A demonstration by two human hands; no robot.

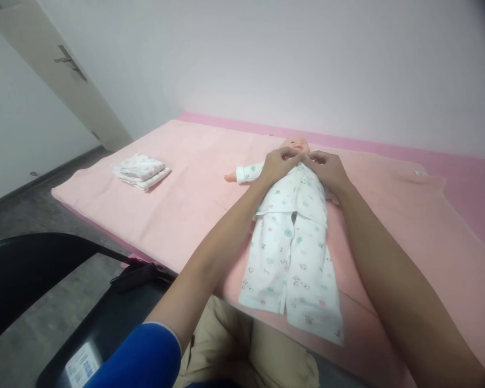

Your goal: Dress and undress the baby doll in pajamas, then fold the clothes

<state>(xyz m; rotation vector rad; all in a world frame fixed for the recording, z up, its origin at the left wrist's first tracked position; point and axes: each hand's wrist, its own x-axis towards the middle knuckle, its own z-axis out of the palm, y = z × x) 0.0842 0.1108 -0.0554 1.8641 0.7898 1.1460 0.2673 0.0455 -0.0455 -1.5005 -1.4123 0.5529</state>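
Observation:
A baby doll [299,144] lies on its back on the pink cloth, dressed in a white printed top [293,191] and matching trousers [289,264]. My left hand [281,163] and my right hand [325,168] meet at the top's collar, just below the doll's chin. The fingers of both are closed in a pinch on the collar's edges. One doll arm sticks out to the left in its sleeve [250,172]. The trouser legs lie flat and reach to the table's front edge. My hands cover the doll's neck.
Folded white printed cloths [141,171] lie on the left of the pink cloth [198,188]. A black chair [117,318] stands at the lower left, close to the table. Behind the table is a white wall, with a door [64,70] at the upper left.

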